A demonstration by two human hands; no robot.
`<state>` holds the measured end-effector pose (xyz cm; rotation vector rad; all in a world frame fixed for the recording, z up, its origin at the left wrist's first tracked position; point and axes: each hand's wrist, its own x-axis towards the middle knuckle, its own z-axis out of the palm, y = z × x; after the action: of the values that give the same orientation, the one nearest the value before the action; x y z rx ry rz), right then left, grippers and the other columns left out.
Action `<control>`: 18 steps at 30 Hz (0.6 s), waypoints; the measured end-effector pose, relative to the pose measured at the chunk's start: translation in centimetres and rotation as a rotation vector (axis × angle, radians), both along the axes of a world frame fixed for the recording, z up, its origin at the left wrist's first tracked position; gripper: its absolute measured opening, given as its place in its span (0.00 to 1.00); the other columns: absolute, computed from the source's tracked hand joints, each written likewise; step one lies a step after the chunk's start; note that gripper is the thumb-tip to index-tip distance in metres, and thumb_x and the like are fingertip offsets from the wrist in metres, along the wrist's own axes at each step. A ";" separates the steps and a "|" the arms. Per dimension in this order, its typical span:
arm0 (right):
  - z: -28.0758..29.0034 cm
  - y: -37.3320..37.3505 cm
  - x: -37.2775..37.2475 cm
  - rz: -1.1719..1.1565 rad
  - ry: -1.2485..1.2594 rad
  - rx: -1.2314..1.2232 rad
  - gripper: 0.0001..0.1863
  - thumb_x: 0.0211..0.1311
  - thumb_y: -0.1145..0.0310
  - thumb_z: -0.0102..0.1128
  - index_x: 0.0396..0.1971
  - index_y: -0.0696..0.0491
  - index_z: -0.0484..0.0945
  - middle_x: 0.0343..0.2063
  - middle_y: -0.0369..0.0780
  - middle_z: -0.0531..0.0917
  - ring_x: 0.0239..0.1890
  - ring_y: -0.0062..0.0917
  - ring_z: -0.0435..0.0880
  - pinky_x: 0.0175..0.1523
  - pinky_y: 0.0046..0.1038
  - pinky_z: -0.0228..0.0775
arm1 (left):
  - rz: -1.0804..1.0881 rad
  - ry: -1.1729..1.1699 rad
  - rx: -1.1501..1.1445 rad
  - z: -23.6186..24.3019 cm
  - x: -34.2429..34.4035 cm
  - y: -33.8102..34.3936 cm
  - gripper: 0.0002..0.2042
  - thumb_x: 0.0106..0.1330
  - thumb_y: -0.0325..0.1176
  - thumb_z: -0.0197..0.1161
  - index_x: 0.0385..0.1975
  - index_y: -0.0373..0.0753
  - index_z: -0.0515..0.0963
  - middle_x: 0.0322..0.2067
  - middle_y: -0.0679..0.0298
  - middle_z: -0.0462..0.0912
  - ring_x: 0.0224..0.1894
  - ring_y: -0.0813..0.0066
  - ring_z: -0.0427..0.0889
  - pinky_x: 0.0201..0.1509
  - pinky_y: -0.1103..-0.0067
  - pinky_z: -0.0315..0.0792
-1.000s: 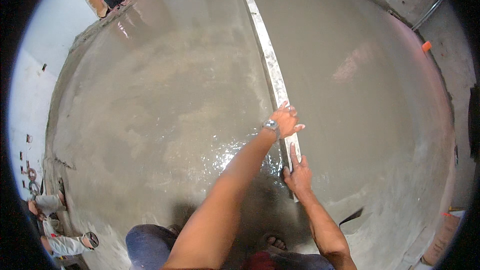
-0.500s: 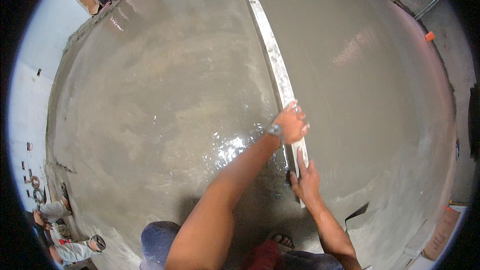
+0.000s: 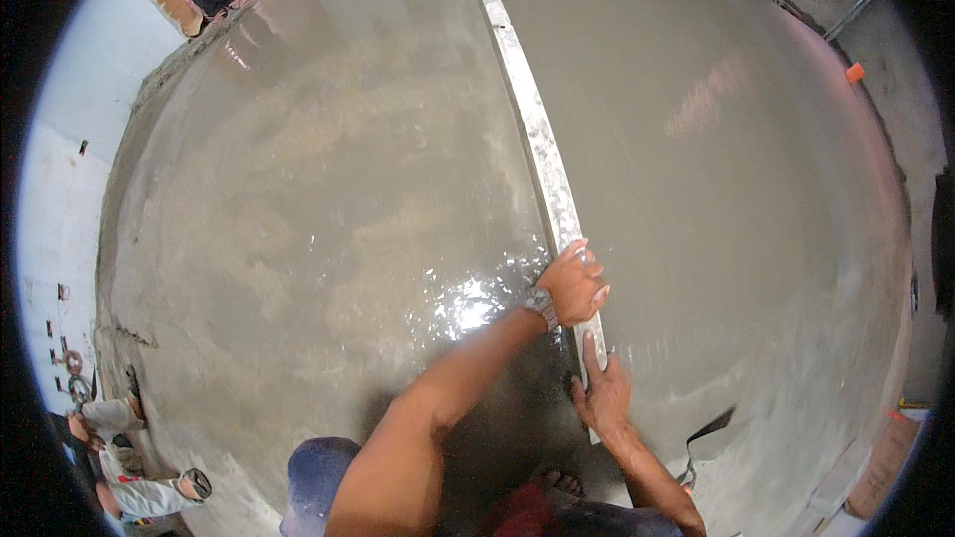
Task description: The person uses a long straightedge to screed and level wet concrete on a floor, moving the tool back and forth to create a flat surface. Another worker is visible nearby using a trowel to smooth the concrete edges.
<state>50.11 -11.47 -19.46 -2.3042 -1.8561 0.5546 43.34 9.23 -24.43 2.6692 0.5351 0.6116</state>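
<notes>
Long straight bar (image 3: 544, 144), laid across a wet grey floor (image 3: 328, 169): runs from twelve o'clock down to five, pale on top and smeared with grey. At four o'clock, left hand (image 3: 575, 288): bent over the bar and clamped on it, with a watch (image 3: 540, 308) at the wrist. At five o'clock, near the lower end, right hand (image 3: 604, 400): likewise clamped on the bar, thumb at the nine-o'clock edge, forefinger stretched along the top. Firmness of either grip: impossible to tell.

Judging by finish, seems well along. Toward three o'clock, looks nearly done: even and smooth, save for faint streaks just beside the right hand. Toward nine o'clock, appears less complete: mottled, with bright wet glare beside the left wrist. Probably left as well: paler, rougher patches toward seven o'clock. Bar not yet lifted clear.

Between four and five o'clock, apart from both hands: dark pointed strip (image 3: 714, 424), perhaps a tool. At eight o'clock, well apart: another person's legs (image 3: 144, 497).
</notes>
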 end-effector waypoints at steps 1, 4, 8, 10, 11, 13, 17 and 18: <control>0.3 0.0 0.2 -0.015 0.000 0.000 0.46 0.52 0.70 0.65 0.71 0.43 0.51 0.34 0.50 0.70 0.34 0.46 0.74 0.38 0.43 0.70 | -0.016 -0.009 -0.027 0.6 0.0 -0.4 0.13 0.64 0.40 0.54 0.30 0.42 0.85 0.35 0.60 0.81 0.49 0.60 0.76 0.70 0.58 0.51; 0.7 0.4 -0.4 -0.040 0.020 0.003 0.47 0.51 0.69 0.65 0.71 0.43 0.51 0.34 0.50 0.69 0.33 0.46 0.74 0.38 0.43 0.70 | 0.000 -0.035 -0.010 0.8 -0.1 0.4 0.13 0.63 0.40 0.55 0.28 0.41 0.85 0.34 0.60 0.81 0.48 0.61 0.76 0.70 0.59 0.53; 0.3 1.0 -0.5 -0.036 0.046 -0.025 0.46 0.52 0.69 0.65 0.71 0.43 0.51 0.34 0.51 0.69 0.34 0.46 0.74 0.38 0.43 0.70 | 0.037 -0.064 0.034 0.2 -0.5 0.7 0.13 0.62 0.40 0.56 0.28 0.40 0.85 0.33 0.60 0.81 0.48 0.60 0.76 0.69 0.59 0.54; 0.7 1.4 -0.1 -0.037 0.032 -0.056 0.46 0.52 0.69 0.65 0.71 0.42 0.52 0.34 0.51 0.70 0.34 0.46 0.74 0.38 0.43 0.70 | 0.041 -0.041 0.033 0.4 -0.2 -0.1 0.13 0.62 0.40 0.56 0.28 0.40 0.85 0.33 0.59 0.81 0.48 0.60 0.76 0.69 0.59 0.54; 1.1 0.9 -0.1 -0.039 0.021 -0.064 0.46 0.52 0.69 0.65 0.71 0.42 0.52 0.34 0.51 0.70 0.35 0.46 0.74 0.38 0.43 0.70 | 0.045 -0.031 0.034 0.7 0.1 0.1 0.13 0.62 0.40 0.56 0.28 0.40 0.85 0.33 0.59 0.81 0.49 0.60 0.76 0.69 0.59 0.54; 1.5 0.5 -0.1 -0.041 0.006 -0.045 0.46 0.51 0.69 0.65 0.71 0.42 0.52 0.34 0.51 0.70 0.35 0.47 0.74 0.38 0.43 0.70 | 0.026 -0.045 0.010 1.3 0.3 0.2 0.13 0.61 0.40 0.57 0.28 0.40 0.85 0.33 0.59 0.81 0.49 0.61 0.77 0.69 0.59 0.54; 0.4 1.7 -0.4 -0.043 0.023 -0.010 0.46 0.51 0.69 0.66 0.71 0.42 0.53 0.35 0.51 0.70 0.36 0.47 0.75 0.37 0.43 0.70 | 0.042 -0.042 0.009 0.3 -0.2 1.1 0.12 0.60 0.40 0.58 0.27 0.40 0.85 0.33 0.59 0.81 0.48 0.60 0.77 0.68 0.59 0.55; -0.1 1.9 -0.7 -0.046 0.036 -0.028 0.46 0.51 0.69 0.66 0.71 0.42 0.53 0.35 0.51 0.69 0.36 0.48 0.75 0.37 0.43 0.70 | 0.060 -0.031 0.024 -0.1 -0.5 0.8 0.12 0.59 0.40 0.58 0.27 0.41 0.85 0.33 0.60 0.81 0.47 0.60 0.78 0.68 0.59 0.55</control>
<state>49.44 -9.55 -19.53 -2.3323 -1.7857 0.6157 42.80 10.05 -24.52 2.6698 0.6050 0.6799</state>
